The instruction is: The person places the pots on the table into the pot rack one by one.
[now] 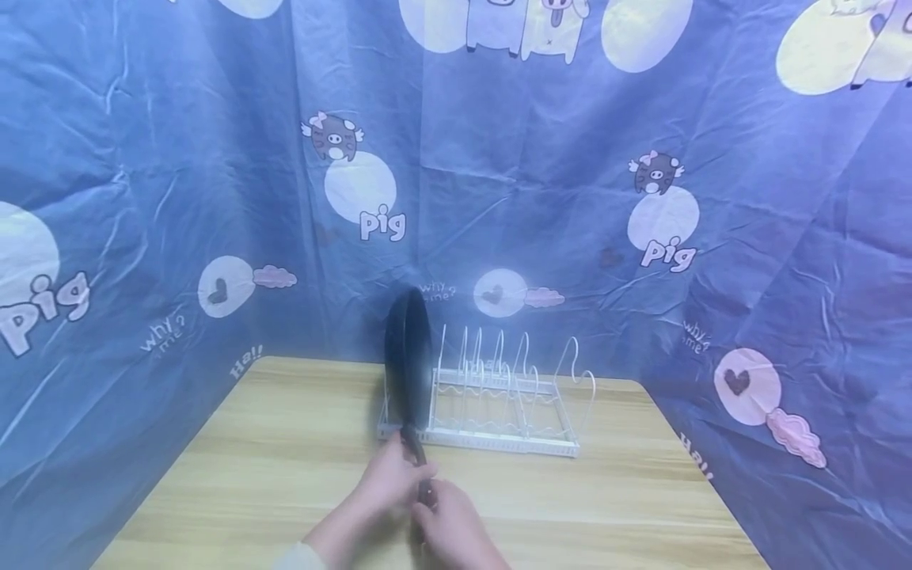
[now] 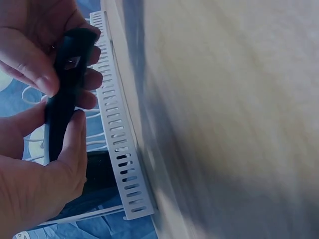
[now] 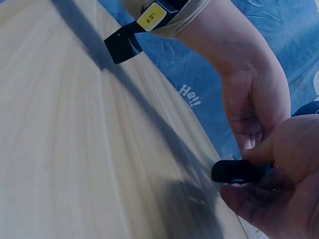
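A black frying pan (image 1: 408,356) stands on edge at the left end of a white wire rack (image 1: 492,446), its round part overlapping the rack in the head view. Both hands hold its dark handle (image 2: 64,112). My left hand (image 1: 390,473) grips the handle close to the pan body, thumb and fingers on opposite sides. Nearer the handle's end, my right hand (image 1: 456,518) pinches it between thumb and fingers. The right wrist view shows the handle's blunt end (image 3: 237,171) poking out of the right hand (image 3: 289,172).
Upright wire dividers (image 1: 501,348) rise from the rack toward its right side. The rack stands toward the back of a wooden table (image 1: 299,443). Blue cloth (image 1: 456,198) printed with pigs hangs behind and on both sides.
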A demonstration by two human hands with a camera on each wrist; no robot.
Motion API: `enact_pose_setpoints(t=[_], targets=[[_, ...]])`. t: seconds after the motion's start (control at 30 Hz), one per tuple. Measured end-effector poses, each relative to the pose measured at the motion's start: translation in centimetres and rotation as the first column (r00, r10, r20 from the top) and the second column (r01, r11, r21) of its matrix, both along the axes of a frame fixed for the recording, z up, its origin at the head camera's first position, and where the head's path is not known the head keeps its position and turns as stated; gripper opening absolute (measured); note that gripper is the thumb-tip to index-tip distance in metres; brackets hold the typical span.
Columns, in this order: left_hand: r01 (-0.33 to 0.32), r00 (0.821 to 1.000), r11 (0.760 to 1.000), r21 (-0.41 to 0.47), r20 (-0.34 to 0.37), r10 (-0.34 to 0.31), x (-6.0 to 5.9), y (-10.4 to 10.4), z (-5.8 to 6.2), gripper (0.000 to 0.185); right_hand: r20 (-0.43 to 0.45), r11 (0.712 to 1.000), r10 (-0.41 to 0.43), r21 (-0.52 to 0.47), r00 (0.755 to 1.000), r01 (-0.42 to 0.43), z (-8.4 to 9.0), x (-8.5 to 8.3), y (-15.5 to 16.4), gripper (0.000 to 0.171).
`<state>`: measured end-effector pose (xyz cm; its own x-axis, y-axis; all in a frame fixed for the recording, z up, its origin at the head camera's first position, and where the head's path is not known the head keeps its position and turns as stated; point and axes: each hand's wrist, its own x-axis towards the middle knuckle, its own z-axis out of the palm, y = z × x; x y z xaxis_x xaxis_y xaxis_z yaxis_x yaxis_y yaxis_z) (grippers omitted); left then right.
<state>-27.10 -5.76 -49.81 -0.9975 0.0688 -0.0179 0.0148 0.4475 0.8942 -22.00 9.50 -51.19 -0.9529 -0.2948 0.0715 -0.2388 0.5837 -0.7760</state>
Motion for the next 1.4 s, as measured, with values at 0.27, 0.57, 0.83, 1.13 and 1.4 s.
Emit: enact_pose_setpoints(t=[0.27, 0.57, 0.83, 1.13, 1.4], targets=[[0.063, 0.997, 0.996, -0.061, 0.045, -0.061, -0.4, -0.1, -0.1, 0.071, -0.057, 0.993, -0.024, 0.117, 0.998, 0.030, -0.5, -0.7, -0.2, 0.005], [0.070, 0.990, 0.997, -0.039, 0.124, -0.065, -0.8, 0.1, -0.3, 0.074, -0.040, 0.978, -0.039, 0.203, 0.998, 0.046, -1.2, -0.9, -0.6, 0.012], [0.048, 0.992, 0.997, -0.064, 0.116, -0.040, -1.2, 0.5, -0.6, 0.078, -0.040, 0.975, -0.049, 0.214, 0.998, 0.056, -1.5, -1.2, -0.6, 0.019], [0.194, 0.980, 0.943, -0.269, 0.020, -0.196, -0.2, -0.1, 0.1, 0.036, -0.087, 0.986, -0.059, 0.150, 0.994, 0.072, -2.0, -1.7, 0.2, 0.031], [0.108, 0.956, 0.757, -0.644, -0.141, -0.256, 3.0, -1.3, 1.5, 0.008, -0.129, 0.945, -0.022, 0.321, 0.991, 0.063, -1.0, -1.1, 1.5, 0.051]])
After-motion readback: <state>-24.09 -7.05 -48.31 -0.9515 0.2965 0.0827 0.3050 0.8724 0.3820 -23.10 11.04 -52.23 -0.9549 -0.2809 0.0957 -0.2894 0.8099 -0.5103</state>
